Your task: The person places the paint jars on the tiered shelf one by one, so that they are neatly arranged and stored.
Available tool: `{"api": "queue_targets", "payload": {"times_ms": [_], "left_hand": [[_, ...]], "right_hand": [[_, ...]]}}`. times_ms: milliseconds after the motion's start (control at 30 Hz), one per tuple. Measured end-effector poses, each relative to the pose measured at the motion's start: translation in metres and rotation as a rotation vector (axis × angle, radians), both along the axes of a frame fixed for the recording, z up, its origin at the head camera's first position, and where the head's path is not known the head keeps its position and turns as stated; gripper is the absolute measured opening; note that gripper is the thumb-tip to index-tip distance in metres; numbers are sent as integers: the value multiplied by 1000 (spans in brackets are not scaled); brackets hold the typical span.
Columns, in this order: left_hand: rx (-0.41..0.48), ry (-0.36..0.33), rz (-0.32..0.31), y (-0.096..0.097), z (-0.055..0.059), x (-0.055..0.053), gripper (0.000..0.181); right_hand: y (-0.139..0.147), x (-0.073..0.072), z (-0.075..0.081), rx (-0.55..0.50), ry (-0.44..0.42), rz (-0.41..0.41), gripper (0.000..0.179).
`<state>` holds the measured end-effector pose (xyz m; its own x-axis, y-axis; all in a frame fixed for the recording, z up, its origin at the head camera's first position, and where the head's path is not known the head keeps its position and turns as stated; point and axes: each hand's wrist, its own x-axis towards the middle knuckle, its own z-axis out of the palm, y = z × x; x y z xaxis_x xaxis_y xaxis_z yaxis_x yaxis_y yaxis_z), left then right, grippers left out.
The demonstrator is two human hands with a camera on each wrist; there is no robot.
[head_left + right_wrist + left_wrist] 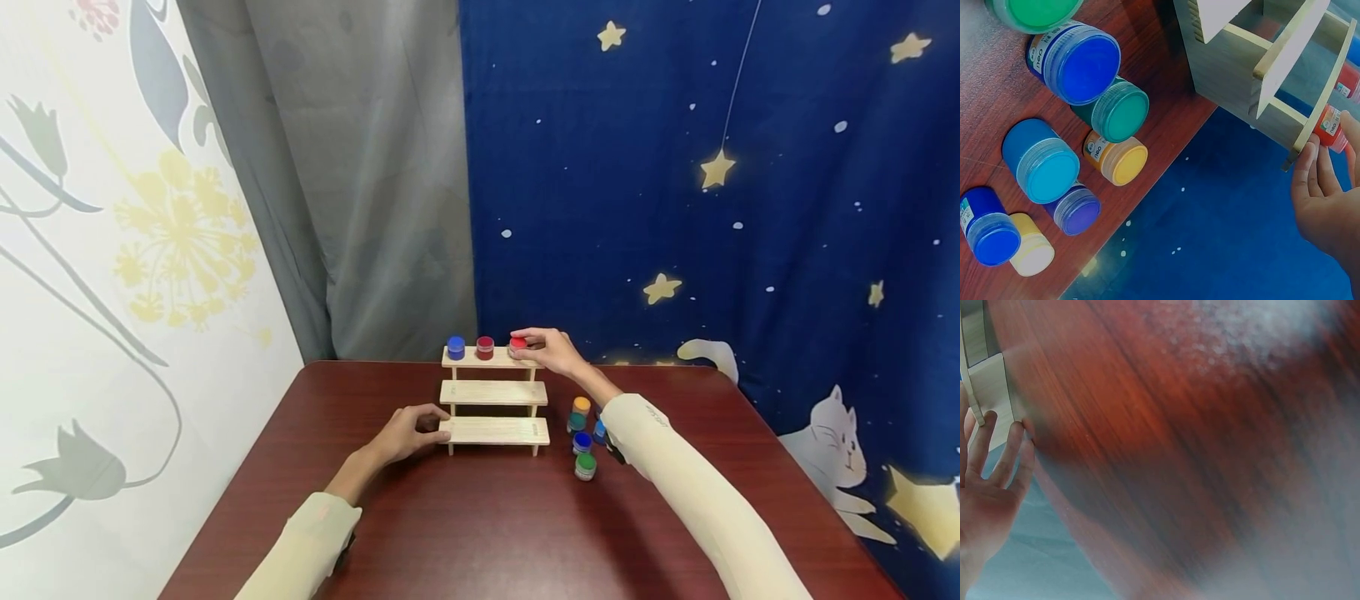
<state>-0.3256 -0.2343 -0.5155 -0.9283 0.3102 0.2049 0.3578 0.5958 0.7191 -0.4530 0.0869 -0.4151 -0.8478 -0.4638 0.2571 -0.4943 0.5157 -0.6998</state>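
Left hand (401, 433) grips wooden rack (494, 392) beside it; right hand (553, 350) pinches red jar (1329, 123), likely placing; next calls for release.

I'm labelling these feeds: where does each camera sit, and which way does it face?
Head: worn on the head, facing forward and down at the wooden shelf and table; left hand, right hand and sleeves show.
Left wrist: worn there, looking mostly across the table; the left hand's fingers touch the shelf's end at frame left.
Right wrist: worn there, looking at the jars and shelf; the right hand, at frame right, holds a bright red jar.
Shared: head and right wrist both show that jar.
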Motion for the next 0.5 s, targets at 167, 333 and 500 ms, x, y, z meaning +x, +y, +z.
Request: {"api": "queue_targets", "payload": {"times_ms": [167, 333, 500], "left_hand": [[4, 6, 1, 0, 0, 0, 30], [9, 4, -3, 0, 1, 1, 30], [3, 3, 1, 0, 0, 0, 30]], "right_hand": [[-2, 2, 2, 17, 7, -15, 47], [-5, 4, 4, 15, 14, -15, 47], [-8, 3, 2, 13, -16, -17, 48]]}}
